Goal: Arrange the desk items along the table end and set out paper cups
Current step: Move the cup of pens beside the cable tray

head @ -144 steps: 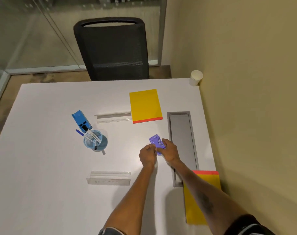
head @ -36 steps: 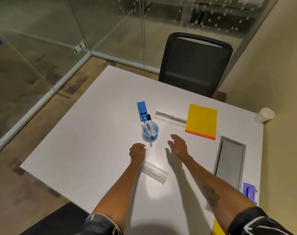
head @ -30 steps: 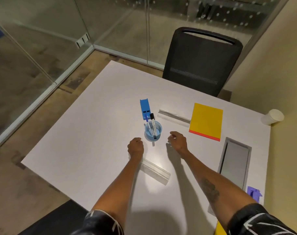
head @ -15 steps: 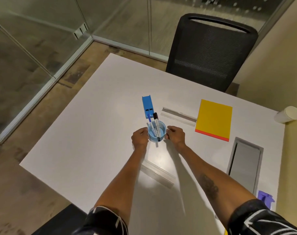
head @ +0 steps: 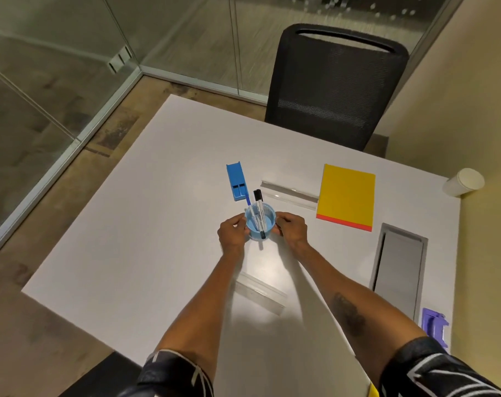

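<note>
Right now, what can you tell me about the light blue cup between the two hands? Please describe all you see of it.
The pen cup is a small round holder of light blue, mesh-like plastic. It stands upright on the white table. Inside are a few markers with black and blue caps, leaning toward the far side. The left hand and the right hand hold its sides, fingers curled against its wall.
</note>
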A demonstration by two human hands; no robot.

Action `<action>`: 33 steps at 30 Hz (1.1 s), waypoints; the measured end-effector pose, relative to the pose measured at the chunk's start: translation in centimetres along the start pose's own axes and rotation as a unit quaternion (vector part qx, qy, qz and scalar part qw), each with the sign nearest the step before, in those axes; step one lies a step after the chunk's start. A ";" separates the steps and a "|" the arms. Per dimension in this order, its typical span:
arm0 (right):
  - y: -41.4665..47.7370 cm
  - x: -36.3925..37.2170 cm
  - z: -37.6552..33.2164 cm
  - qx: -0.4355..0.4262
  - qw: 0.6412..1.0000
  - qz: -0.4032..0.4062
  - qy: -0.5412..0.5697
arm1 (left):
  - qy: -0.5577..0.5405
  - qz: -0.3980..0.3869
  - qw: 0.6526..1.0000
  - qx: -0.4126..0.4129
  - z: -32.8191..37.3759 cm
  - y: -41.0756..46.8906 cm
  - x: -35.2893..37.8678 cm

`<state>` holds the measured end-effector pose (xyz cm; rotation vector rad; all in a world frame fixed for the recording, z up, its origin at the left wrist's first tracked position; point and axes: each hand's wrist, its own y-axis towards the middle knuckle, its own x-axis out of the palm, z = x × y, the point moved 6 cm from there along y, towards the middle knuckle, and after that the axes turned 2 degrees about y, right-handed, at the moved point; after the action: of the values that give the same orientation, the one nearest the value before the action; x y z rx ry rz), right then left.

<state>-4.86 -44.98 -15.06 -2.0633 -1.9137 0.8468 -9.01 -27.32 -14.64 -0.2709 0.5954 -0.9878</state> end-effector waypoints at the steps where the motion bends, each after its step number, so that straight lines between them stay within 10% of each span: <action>1: -0.1 -0.7 0.1 0.001 1.000 0.004 -0.001 | 0.003 -0.008 1.000 0.007 0.4 -0.5 0.4; 33: -6.9 -33.7 12.7 0.092 0.924 0.323 0.180 | 0.176 -0.332 0.919 0.115 2.9 -22.4 28.8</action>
<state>-17.33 -79.33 -12.77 -2.5334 -0.9269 0.6552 -11.23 -63.73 -11.64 -0.0774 0.7222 -1.7779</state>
